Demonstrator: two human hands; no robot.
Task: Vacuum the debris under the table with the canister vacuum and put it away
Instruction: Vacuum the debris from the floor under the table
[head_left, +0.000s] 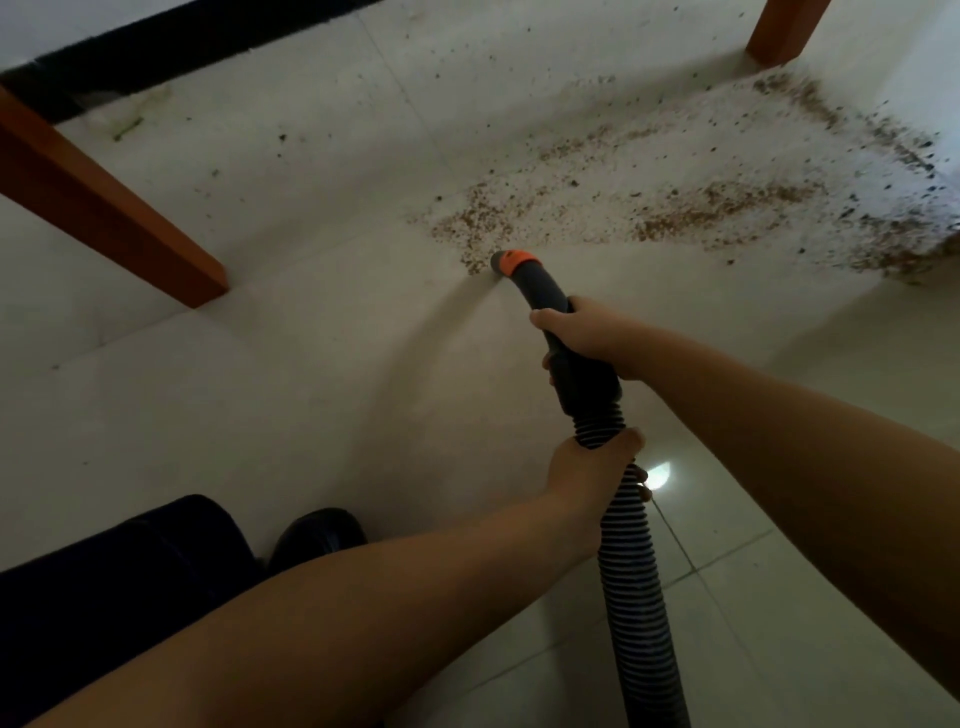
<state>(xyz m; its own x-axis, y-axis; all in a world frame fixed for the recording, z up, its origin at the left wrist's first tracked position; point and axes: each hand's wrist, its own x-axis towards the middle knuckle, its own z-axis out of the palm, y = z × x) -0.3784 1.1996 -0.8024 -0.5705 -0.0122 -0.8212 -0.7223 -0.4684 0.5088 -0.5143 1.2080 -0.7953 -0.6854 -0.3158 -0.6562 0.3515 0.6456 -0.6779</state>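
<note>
Both hands around hose

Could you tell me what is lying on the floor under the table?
Brown debris spreads across the floor between the table legs; the nozzle touches its near edge. Whatever lies beneath the nozzle is hidden.

Pale tiled floor fills view, thin grout lines crossing it. Black baseboard strip runs along wall at 11 o'clock. Small green scrap on floor just below baseboard, at 10 o'clock. Bright round light spot on glossy tile, slightly toward 4 o'clock from centre. Dark trouser leg at 8 o'clock, black shoe just beside it at 7 o'clock, both on floor in shadow.
</note>
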